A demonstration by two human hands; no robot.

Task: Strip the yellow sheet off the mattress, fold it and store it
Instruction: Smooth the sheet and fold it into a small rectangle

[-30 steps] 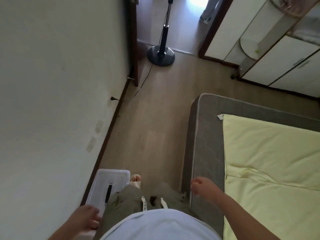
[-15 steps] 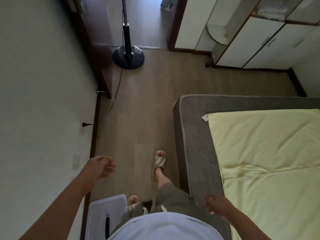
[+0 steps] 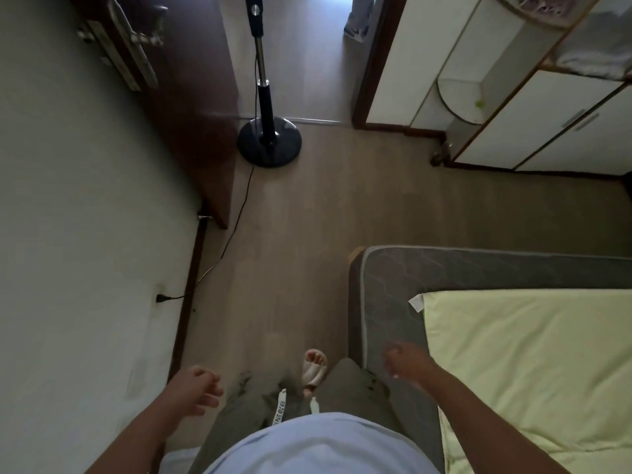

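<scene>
The yellow sheet (image 3: pixel 533 364) lies spread over the grey mattress (image 3: pixel 390 302) at the lower right, with a white tag at its near corner. A strip of bare mattress shows along the left and far edges. My right hand (image 3: pixel 405 360) hangs over the mattress's left edge, fingers loosely curled, holding nothing and just left of the sheet. My left hand (image 3: pixel 196 388) is out over the floor near the wall, fingers loosely curled and empty. I stand in the aisle between wall and bed.
A standing fan (image 3: pixel 268 138) with a round black base stands ahead near the doorway, its cord running to a wall socket (image 3: pixel 160 297). A dark wooden door (image 3: pixel 178 97) is on the left. White wardrobe cabinets (image 3: pixel 533 131) stand at the far right.
I have stepped forward along the bed. The white plastic box at my feet has dropped out of view. My right hand rose toward the sheet's edge; my left hand swung lower.
</scene>
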